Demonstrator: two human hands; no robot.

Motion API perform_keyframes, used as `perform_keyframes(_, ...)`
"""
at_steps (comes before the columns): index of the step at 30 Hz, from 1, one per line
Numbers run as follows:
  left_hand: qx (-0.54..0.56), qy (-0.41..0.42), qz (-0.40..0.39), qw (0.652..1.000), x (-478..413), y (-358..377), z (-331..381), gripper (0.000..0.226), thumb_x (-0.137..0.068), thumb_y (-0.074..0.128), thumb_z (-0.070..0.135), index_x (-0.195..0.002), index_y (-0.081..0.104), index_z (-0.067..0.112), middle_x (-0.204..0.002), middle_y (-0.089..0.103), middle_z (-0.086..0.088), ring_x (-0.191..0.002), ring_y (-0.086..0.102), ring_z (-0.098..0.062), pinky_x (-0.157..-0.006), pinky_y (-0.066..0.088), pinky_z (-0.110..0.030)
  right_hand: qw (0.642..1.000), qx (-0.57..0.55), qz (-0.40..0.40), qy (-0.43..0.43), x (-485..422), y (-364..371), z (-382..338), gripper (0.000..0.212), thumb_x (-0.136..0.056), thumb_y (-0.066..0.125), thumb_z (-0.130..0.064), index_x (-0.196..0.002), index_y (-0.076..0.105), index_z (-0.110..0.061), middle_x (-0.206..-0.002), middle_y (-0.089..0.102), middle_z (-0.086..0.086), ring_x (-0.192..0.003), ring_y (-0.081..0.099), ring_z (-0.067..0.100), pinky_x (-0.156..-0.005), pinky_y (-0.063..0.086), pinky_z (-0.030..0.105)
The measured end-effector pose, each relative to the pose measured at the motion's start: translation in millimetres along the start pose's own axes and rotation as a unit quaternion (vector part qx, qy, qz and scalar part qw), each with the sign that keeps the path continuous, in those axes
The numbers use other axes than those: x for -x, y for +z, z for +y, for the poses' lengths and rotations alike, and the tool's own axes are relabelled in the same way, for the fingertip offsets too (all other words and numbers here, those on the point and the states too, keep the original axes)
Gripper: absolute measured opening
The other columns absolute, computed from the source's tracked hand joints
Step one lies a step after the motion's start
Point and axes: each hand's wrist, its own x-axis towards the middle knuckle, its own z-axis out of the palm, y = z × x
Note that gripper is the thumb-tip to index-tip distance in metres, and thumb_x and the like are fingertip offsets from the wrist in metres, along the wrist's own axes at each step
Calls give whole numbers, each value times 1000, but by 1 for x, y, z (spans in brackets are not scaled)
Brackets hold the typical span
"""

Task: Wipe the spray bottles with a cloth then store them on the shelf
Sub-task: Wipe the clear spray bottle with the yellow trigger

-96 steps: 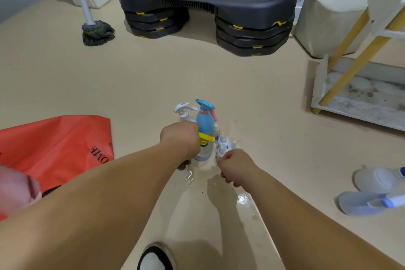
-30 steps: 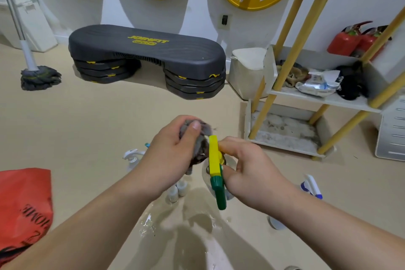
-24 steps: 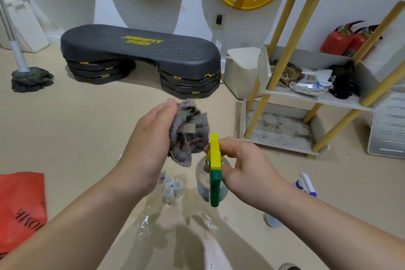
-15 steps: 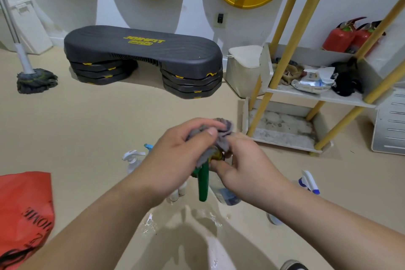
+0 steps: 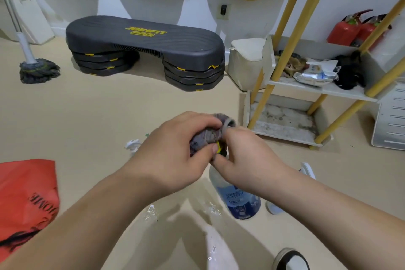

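Bottle (image 5: 238,199): held above the floor (image 5: 109,116), neck gripped by our right hand (image 5: 247,164). Cloth (image 5: 208,136): bunched in our left hand (image 5: 173,160) over its top. We should work it round every crevice, neck held firm, before shelving.

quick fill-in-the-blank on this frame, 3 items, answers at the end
1. The right hand holds the spray bottle while the left hand grips the ____ over its top.
2. The bottle's label is ____.
3. The shelf stands on ____ poles.

Missing words: cloth; blue; yellow.
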Motion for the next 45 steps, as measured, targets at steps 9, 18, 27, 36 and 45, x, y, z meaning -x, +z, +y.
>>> perform_keyframes(9, 185, -94, 94, 974, -8, -3, -6, 16, -101, 67, 13, -101, 78, 25, -83, 79, 3, -65, 72, -6, -62, 57, -20, 991, -128, -36, 29, -1, -8, 1, 14, -95, 69, -45, -97, 68, -31, -89, 69, -16, -91, 62, -4, -72, 44, 11)
perform_keyframes(18, 202, -95, 127, 967, -3, 14, -4, 15, -100, 67, 11, -98, 77, 22, -85, 79, 4, -76, 75, -11, -72, 62, -25, 971, -219, -99, 16, 1, -1, 13, 17, -103, 61, -28, -95, 65, -13, -80, 64, 4, -73, 55, 14, -70, 47, 29)
perform_keyframes(27, 333, -218, 230, 888, -20, -6, 2, 34, -107, 54, 28, -78, 69, 19, -66, 65, 10, -58, 61, -6, -47, 45, -14, 971, -235, -46, 14, 1, -1, 17, 10, -102, 61, -20, -98, 63, -11, -78, 59, 13, -66, 44, 15, -63, 40, 30)
perform_keyframes(36, -97, 27, -31, 994, -9, -1, -23, 28, -94, 68, 43, -121, 67, 38, -115, 72, 25, -106, 67, 5, -94, 55, -33, 989, -130, -68, -1, 2, 5, 13, 14, -99, 63, -29, -88, 58, -21, -67, 51, -5, -63, 46, 16, -60, 39, 33)
perform_keyframes(45, -143, -88, 25, 986, -16, -5, -13, 31, -90, 71, 55, -80, 62, 27, -69, 68, 6, -71, 64, -13, -64, 56, -40, 988, -115, -102, 15, 1, 6, 7, 8, -99, 63, -30, -91, 62, -27, -68, 55, -6, -64, 50, 15, -60, 42, 31)
